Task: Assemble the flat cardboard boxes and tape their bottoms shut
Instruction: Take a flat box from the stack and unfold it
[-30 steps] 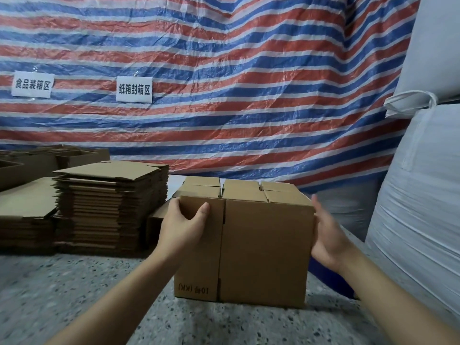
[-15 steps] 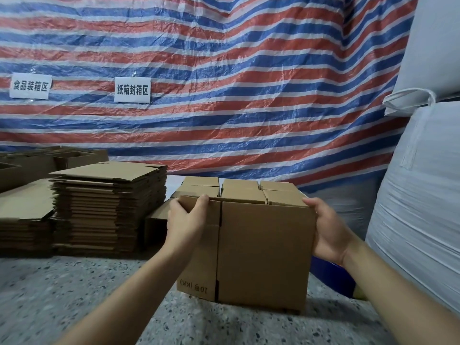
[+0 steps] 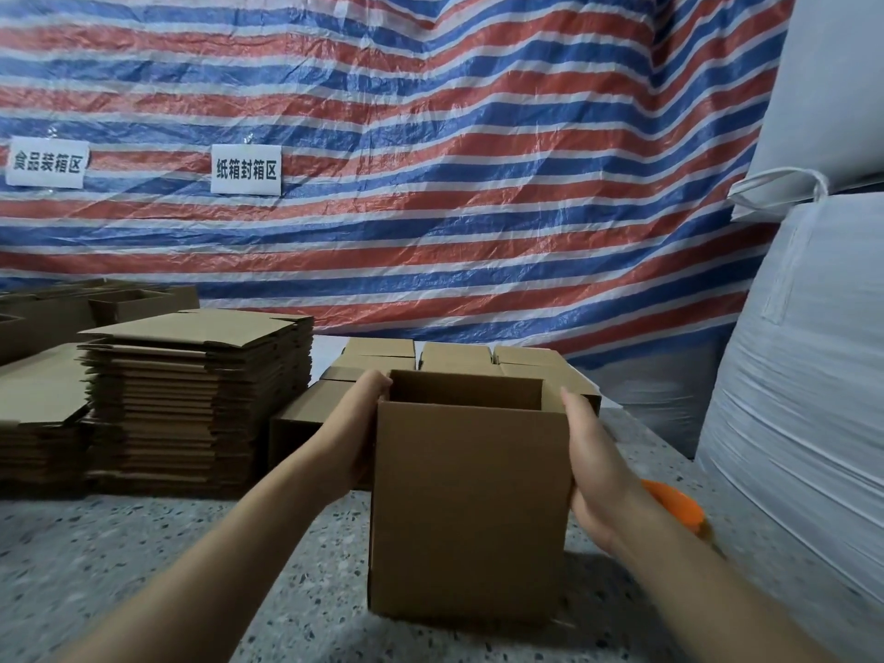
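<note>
An assembled brown cardboard box (image 3: 469,509) stands upright on the speckled table (image 3: 143,567), its open end facing up and its inside dark. My left hand (image 3: 356,423) holds the box's left wall, fingertips hooked over the top left corner of the rim. My right hand (image 3: 595,476) lies flat against the right wall, fingers pointing up toward the rim. The box's underside is hidden. A tall stack of flat cardboard boxes (image 3: 191,399) sits to the left.
Several assembled boxes (image 3: 454,358) stand just behind the held one. An orange tool (image 3: 674,512) lies behind my right wrist. Big white sacks (image 3: 803,399) close off the right side. A striped tarp (image 3: 430,184) hangs at the back, and lower flat stacks (image 3: 38,413) sit far left.
The box has been turned between my hands so its open end now faces up, and it sits nearer to me. The orange tool has come into view at the right.
</note>
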`<move>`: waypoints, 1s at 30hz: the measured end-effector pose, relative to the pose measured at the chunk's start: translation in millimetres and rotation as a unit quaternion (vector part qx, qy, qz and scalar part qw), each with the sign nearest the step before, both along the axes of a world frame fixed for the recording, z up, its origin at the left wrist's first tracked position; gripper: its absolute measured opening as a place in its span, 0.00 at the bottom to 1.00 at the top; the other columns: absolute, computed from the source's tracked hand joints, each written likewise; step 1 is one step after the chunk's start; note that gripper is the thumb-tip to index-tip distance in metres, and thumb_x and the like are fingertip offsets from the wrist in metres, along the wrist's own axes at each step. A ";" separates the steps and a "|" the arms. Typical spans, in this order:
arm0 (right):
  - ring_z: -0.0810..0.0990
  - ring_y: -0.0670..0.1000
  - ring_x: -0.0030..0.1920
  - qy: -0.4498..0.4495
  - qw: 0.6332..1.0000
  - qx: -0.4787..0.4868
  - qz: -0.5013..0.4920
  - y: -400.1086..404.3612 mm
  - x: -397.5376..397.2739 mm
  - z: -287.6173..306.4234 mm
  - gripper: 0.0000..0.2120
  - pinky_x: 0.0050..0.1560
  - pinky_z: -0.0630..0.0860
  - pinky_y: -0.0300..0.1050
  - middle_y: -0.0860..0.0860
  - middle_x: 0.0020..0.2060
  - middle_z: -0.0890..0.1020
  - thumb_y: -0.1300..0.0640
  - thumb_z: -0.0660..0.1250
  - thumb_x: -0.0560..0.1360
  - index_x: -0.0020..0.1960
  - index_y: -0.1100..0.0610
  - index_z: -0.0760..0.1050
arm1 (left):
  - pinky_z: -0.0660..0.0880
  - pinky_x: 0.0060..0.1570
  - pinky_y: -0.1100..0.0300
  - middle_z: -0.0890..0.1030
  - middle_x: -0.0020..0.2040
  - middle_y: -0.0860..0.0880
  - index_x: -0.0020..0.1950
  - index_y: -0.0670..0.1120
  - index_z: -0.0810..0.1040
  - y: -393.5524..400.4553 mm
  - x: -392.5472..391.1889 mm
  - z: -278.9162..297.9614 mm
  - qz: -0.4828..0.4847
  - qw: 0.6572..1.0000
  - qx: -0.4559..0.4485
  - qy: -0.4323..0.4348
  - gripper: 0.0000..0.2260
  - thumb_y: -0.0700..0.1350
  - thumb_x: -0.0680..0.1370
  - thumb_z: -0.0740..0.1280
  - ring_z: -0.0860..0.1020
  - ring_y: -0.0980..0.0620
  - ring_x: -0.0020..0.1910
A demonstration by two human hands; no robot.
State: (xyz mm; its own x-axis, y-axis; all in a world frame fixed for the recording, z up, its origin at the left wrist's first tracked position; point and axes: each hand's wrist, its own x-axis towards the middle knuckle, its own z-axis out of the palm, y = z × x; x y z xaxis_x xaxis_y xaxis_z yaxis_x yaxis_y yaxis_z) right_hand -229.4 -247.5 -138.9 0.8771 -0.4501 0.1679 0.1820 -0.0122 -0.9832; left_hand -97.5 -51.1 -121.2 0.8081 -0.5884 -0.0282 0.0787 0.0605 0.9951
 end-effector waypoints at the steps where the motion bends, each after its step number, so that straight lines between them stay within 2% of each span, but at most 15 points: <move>1: 0.86 0.49 0.52 0.001 1.000 0.015 0.013 0.7 -1.2 -1.2 0.28 0.55 0.80 0.55 0.49 0.50 0.88 0.33 0.46 0.82 0.51 0.39 0.84 | 0.74 0.36 0.58 0.79 0.32 0.49 0.42 0.47 0.73 0.1 -0.1 -2.1 0.002 1.000 0.002 0.001 0.15 0.57 0.75 0.56 0.78 0.52 0.29; 3: 0.86 0.49 0.53 -0.010 0.998 0.056 0.037 -1.0 -3.8 0.0 0.30 0.52 0.82 0.53 0.50 0.51 0.87 0.31 0.45 0.81 0.48 0.37 0.85 | 0.73 0.37 0.57 0.79 0.32 0.49 0.42 0.46 0.74 -0.7 -1.0 -3.6 0.006 1.000 0.000 0.000 0.16 0.57 0.75 0.56 0.77 0.52 0.29; 5: 0.86 0.52 0.55 -0.020 0.996 0.083 0.026 -7.7 -5.2 1.5 0.31 0.50 0.81 0.53 0.52 0.53 0.87 0.33 0.44 0.82 0.51 0.39 0.85 | 0.73 0.38 0.57 0.78 0.33 0.49 0.43 0.46 0.74 -1.6 -1.3 -2.6 0.008 1.000 0.000 -0.002 0.16 0.57 0.76 0.56 0.77 0.51 0.30; 8: 0.83 0.57 0.58 -0.013 0.997 0.079 -0.014 -14.2 -4.3 0.0 0.27 0.58 0.78 0.58 0.56 0.52 0.87 0.36 0.49 0.83 0.55 0.46 0.85 | 0.74 0.40 0.56 0.79 0.34 0.48 0.44 0.46 0.74 -1.4 -0.5 -2.7 0.004 1.000 -0.006 -0.001 0.17 0.58 0.76 0.56 0.77 0.51 0.32; 10: 0.85 0.55 0.50 -0.006 0.998 0.054 -0.037 -11.9 -1.6 -5.0 0.26 0.54 0.77 0.55 0.54 0.44 0.88 0.36 0.53 0.81 0.57 0.52 0.83 | 0.74 0.44 0.54 0.80 0.37 0.47 0.46 0.45 0.76 -1.7 0.1 -5.4 0.001 1.000 -0.010 -0.006 0.19 0.60 0.77 0.56 0.78 0.50 0.35; 13: 0.85 0.51 0.30 0.018 0.992 0.091 -0.081 -8.1 2.9 -18.5 0.27 0.36 0.78 0.47 0.54 0.31 0.85 0.39 0.54 0.82 0.42 0.56 0.82 | 0.76 0.42 0.55 0.84 0.40 0.47 0.44 0.46 0.84 -2.9 -2.0 -10.4 0.004 0.999 -0.045 -0.014 0.26 0.65 0.77 0.56 0.82 0.50 0.37; 15: 0.83 0.52 0.25 0.026 0.988 0.130 -0.080 -7.5 7.3 -26.4 0.33 0.26 0.78 0.43 0.55 0.28 0.84 0.38 0.54 0.82 0.31 0.57 0.83 | 0.77 0.41 0.56 0.86 0.43 0.45 0.44 0.50 0.87 -3.9 -3.1 -14.8 0.010 0.997 -0.080 -0.012 0.29 0.69 0.78 0.54 0.84 0.49 0.41; 17: 0.83 0.53 0.26 0.027 0.987 0.139 -0.069 -5.4 9.4 -26.4 0.36 0.24 0.78 0.42 0.56 0.28 0.84 0.36 0.54 0.81 0.26 0.55 0.83 | 0.79 0.38 0.59 0.86 0.45 0.44 0.45 0.51 0.87 -3.5 -4.4 -16.6 0.019 0.994 -0.111 0.006 0.31 0.69 0.78 0.52 0.85 0.49 0.43; 20: 0.85 0.53 0.29 0.009 0.987 0.148 -0.060 -3.9 10.4 -22.6 0.35 0.26 0.79 0.43 0.56 0.32 0.86 0.35 0.53 0.81 0.29 0.53 0.85 | 0.78 0.32 0.61 0.86 0.42 0.45 0.42 0.49 0.88 -1.9 -5.7 -16.5 0.023 0.992 -0.127 0.008 0.25 0.63 0.80 0.57 0.85 0.50 0.38; 23: 0.83 0.52 0.26 0.012 0.984 0.165 -0.066 -2.2 13.1 -24.1 0.33 0.25 0.78 0.42 0.55 0.29 0.84 0.40 0.54 0.82 0.29 0.55 0.84 | 0.77 0.30 0.62 0.85 0.37 0.47 0.38 0.51 0.87 -4.2 -8.1 -19.8 0.020 0.992 -0.120 -0.035 0.19 0.53 0.81 0.61 0.83 0.52 0.32; 25: 0.81 0.50 0.24 0.022 0.985 0.155 -0.077 -1.4 14.3 -27.0 0.25 0.26 0.77 0.42 0.53 0.26 0.83 0.46 0.57 0.82 0.36 0.59 0.81 | 0.77 0.28 0.63 0.84 0.34 0.48 0.35 0.51 0.86 -5.1 -10.8 -21.7 0.021 0.992 -0.118 -0.034 0.19 0.50 0.81 0.61 0.82 0.52 0.30; 27: 0.81 0.51 0.25 0.022 0.985 0.145 -0.090 0.5 13.7 -26.2 0.18 0.25 0.76 0.41 0.52 0.24 0.82 0.47 0.59 0.80 0.40 0.59 0.76 | 0.76 0.27 0.62 0.83 0.33 0.48 0.34 0.51 0.86 -4.9 -12.4 -21.9 0.015 0.992 -0.118 -0.040 0.19 0.49 0.81 0.61 0.82 0.53 0.30; 30: 0.82 0.52 0.24 0.017 0.981 0.162 -0.104 -1.6 14.2 -28.0 0.25 0.21 0.75 0.40 0.54 0.27 0.83 0.43 0.56 0.82 0.39 0.59 0.79 | 0.76 0.28 0.62 0.84 0.33 0.48 0.35 0.51 0.86 -3.6 -12.4 -20.1 0.009 0.992 -0.117 -0.042 0.19 0.49 0.81 0.61 0.82 0.53 0.30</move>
